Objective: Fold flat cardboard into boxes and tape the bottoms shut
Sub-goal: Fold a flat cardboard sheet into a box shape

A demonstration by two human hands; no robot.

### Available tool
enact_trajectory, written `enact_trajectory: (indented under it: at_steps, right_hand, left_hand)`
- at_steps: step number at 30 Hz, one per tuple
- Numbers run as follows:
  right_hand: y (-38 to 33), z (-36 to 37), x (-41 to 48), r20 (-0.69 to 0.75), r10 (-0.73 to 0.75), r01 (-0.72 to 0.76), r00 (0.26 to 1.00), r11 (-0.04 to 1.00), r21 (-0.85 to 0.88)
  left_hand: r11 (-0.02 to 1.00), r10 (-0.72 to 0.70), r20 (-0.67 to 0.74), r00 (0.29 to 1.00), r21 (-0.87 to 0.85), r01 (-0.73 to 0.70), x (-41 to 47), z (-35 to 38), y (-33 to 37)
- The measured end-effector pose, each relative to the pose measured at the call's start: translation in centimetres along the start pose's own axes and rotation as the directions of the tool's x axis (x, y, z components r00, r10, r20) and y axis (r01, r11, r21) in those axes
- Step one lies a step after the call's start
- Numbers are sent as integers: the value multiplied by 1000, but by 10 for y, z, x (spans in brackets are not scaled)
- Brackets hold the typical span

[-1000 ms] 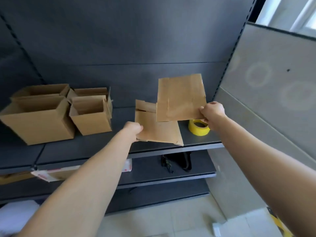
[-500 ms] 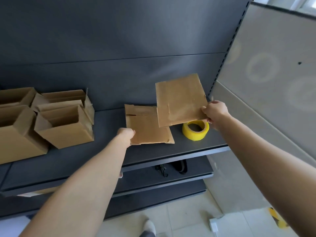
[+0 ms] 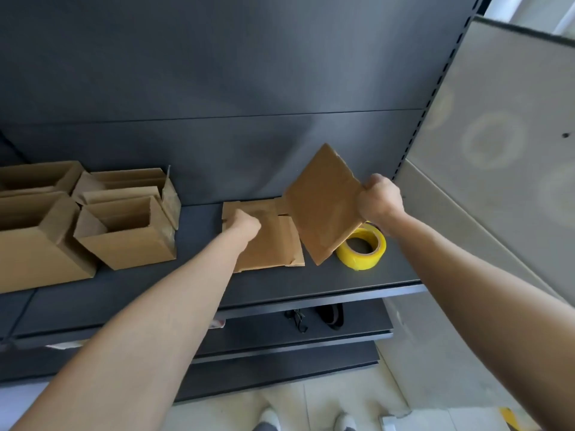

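Tilted now, that flat cardboard sheet (image 3: 323,203): half a second ago it hung square-on, and we have swung it onto a corner. From the head view, our right hand (image 3: 379,197) grips its right corner, fingers wrapped round the edge, holding it in the air above the shelf (image 3: 311,276), between the stack of flat cardboard (image 3: 270,247) and the yellow tape roll (image 3: 362,248). Its long axis leans up and to the left; the low corner points down just beside the roll. Our left hand (image 3: 245,223) has slid from the stack's near edge further onto the top sheet, fingers curled under. Pinching or only pressing, we cannot tell. At the left, folded boxes (image 3: 124,234) stand open-topped, well apart from the sheet.
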State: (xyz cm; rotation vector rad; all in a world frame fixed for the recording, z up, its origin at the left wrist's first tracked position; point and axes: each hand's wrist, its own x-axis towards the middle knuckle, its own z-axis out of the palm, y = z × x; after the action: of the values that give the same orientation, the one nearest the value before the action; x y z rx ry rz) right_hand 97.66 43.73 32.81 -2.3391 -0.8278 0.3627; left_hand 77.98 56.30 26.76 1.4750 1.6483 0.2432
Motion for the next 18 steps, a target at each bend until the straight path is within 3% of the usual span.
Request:
enact_trajectory:
  at_steps: [5,10,18]
  right_hand:
    - [-1,1,-4,113,-218,241,969,933,-267]
    - [13,-7,4,183,-345,390,921,799,-458]
    - [24,-23,23,258,-378,458,889,730,-507]
  left_hand:
    - [975,207,183,961,-119,-187,-31,23,46]
    - [958,276,161,948,-121,-258,-42,30,67]
    - [952,286,74,955,-132,-275,-48,31,81]
